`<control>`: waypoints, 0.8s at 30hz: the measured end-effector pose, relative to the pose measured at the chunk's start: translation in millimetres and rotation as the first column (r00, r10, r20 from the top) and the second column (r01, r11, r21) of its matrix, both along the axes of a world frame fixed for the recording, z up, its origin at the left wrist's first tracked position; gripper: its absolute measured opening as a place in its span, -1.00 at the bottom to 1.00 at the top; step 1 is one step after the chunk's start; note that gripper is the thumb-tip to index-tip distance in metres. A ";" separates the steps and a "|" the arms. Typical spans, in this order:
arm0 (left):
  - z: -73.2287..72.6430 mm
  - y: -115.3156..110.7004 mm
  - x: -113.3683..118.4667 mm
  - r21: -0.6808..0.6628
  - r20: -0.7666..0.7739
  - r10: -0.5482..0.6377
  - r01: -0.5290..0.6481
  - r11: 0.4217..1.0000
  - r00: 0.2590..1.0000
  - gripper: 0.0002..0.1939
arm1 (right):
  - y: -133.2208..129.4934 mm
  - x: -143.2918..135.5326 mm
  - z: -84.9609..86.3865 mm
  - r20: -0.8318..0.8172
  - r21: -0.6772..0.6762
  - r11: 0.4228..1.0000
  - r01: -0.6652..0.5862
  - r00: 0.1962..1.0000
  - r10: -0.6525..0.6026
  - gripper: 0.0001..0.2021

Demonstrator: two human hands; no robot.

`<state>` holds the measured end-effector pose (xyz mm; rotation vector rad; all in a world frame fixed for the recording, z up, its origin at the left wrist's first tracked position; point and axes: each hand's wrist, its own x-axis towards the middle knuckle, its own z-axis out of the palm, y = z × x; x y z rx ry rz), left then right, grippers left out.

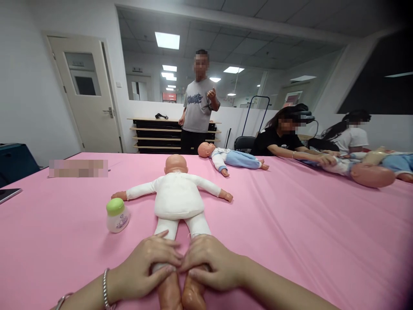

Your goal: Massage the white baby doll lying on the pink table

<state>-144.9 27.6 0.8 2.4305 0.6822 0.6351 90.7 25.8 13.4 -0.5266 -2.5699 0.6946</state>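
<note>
A baby doll (179,196) with a white cloth body lies face down on the pink-covered table (274,241), arms spread and head pointing away from me. My left hand (151,262) wraps over the doll's left-side leg, thumb along the lower leg. Around the other leg closes my right hand (214,262), its fingers nearly touching those of the left. The doll's bare plastic lower legs stick out below my hands toward me. To the left of the doll stands a small jar (118,215) with a green lid, near the doll's hand.
A second doll (238,158) in blue and white lies at the table's far side. At right, a co-worker (284,137) handles another doll (371,172). A person (200,105) stands beyond the table. A phone-like device (9,195) lies at the left edge.
</note>
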 end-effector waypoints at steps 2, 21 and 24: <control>5.0 -6.9 -0.5 -0.121 0.123 -0.028 0.043 0.992 0.992 -0.73 | -5.4 -3.1 1.9 -0.120 -0.130 0.990 -0.057 0.992 0.041 -0.65; 5.4 -16.4 0.7 -0.068 0.277 0.085 -0.069 0.995 0.957 -0.72 | -10.3 -2.3 -5.1 -0.326 -0.051 0.999 -0.011 0.945 -0.006 -0.64; 1.9 -8.3 -0.7 -0.066 0.325 0.205 -0.195 0.979 0.923 -0.71 | -4.0 1.8 -2.8 -0.347 -0.055 0.986 0.156 0.923 -0.165 -0.69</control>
